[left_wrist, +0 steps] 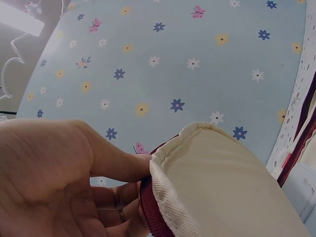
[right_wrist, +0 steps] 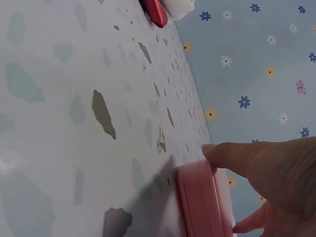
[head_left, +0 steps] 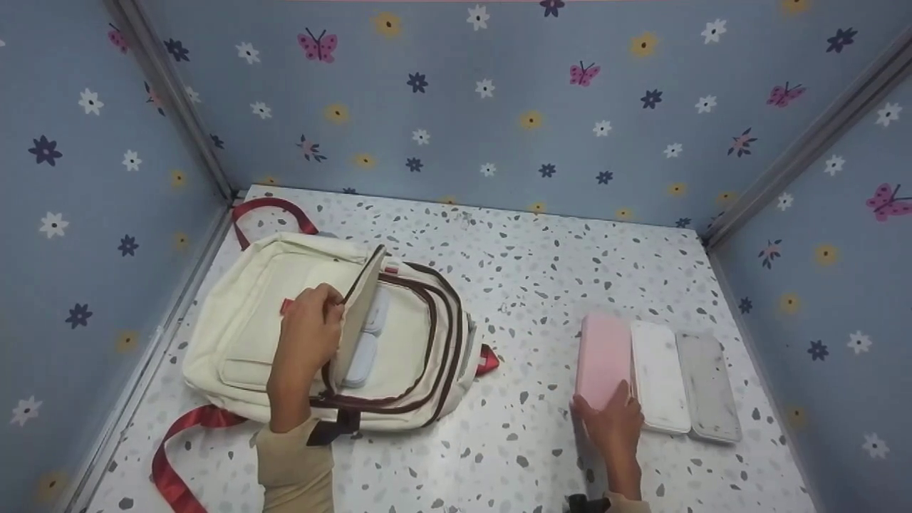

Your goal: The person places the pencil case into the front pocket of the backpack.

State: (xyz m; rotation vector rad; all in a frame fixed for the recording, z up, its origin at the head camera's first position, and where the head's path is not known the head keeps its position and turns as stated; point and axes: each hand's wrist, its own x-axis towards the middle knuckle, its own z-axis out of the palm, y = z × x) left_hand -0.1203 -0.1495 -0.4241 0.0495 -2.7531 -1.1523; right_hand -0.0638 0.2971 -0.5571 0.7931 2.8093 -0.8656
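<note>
A cream backpack (head_left: pixel 249 306) with dark red zip edging lies on the speckled tabletop, its front pocket unzipped. My left hand (head_left: pixel 311 324) pinches the edge of the pocket flap (left_wrist: pixel 217 182) between thumb and fingers and holds it raised. Inside the pocket sit two pale bluish-white cases (head_left: pixel 362 360). At the right, my right hand (head_left: pixel 614 420) grips the near end of a pink case (head_left: pixel 604 356), thumb on one side and fingers on the other. In the right wrist view the pink case (right_wrist: pixel 200 197) shows a seam along its side.
Beside the pink case lie a white case (head_left: pixel 661 377) and a grey case (head_left: pixel 709 388) in a row. Red straps (head_left: pixel 174 456) stretch out from the backpack. Flower-patterned panels (head_left: pixel 456 107) wall the table at the back and both sides.
</note>
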